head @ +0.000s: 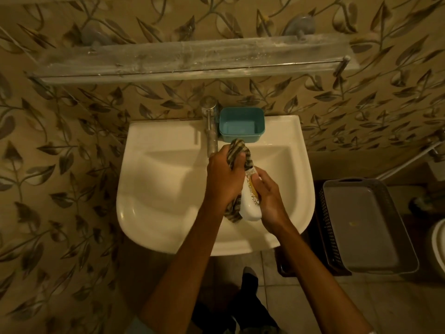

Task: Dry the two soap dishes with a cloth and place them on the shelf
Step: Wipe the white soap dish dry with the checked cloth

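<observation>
Over the sink (pixel 156 184), the white dish (pixel 250 203) is held between the hands, seemingly turned on edge, with its long axis running roughly 12 to 6 o'clock. The right hand (pixel 269 196) grips it from 3 o'clock, fingers curled round it. The left hand (pixel 222 177), at 9 o'clock, has its fingers clamped on the cloth (pixel 238 148), which presses against the dish's side. The teal dish (pixel 240 126) sits on the sink rim at 12 o'clock from the hands, just beside the tap (pixel 211 131). The shelf (pixel 192 61) lies farther out at 12 o'clock. The right hand already holds the white dish, so it looks best placed to lift it there.
</observation>
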